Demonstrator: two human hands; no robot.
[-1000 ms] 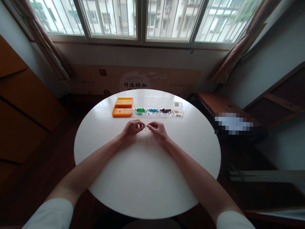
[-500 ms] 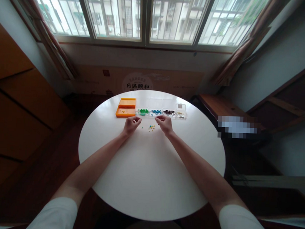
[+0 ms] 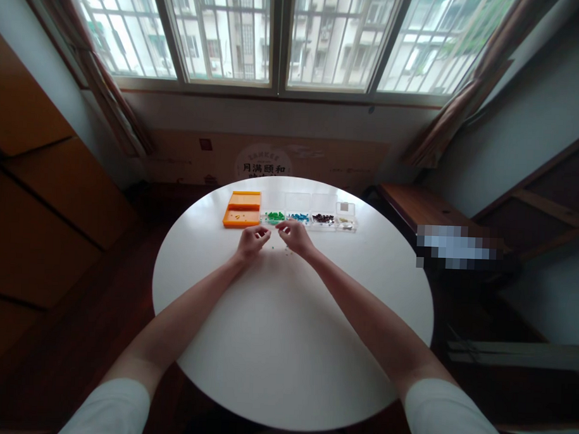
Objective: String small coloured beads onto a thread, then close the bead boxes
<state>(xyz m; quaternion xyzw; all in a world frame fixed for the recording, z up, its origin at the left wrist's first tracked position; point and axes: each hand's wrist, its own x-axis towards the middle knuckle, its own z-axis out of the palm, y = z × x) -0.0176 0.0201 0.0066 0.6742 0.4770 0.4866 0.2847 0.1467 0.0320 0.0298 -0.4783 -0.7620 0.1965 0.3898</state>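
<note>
With left hand and right hand held just apart, grip unclear, tiny pieces near the right are best pinched lightly by fingertips.

1. Bare left hand and bare right hand, fingers bent, near each other over a round white surface.
2. Tiny loose pieces nearby.
3. Beyond: open orange plastic box, clear plastic compartments, coloured pieces inside.

Daylight enters a barred window between 2 curtains, with a brown cabinet left, wooden bench right, and dark red floor.
</note>
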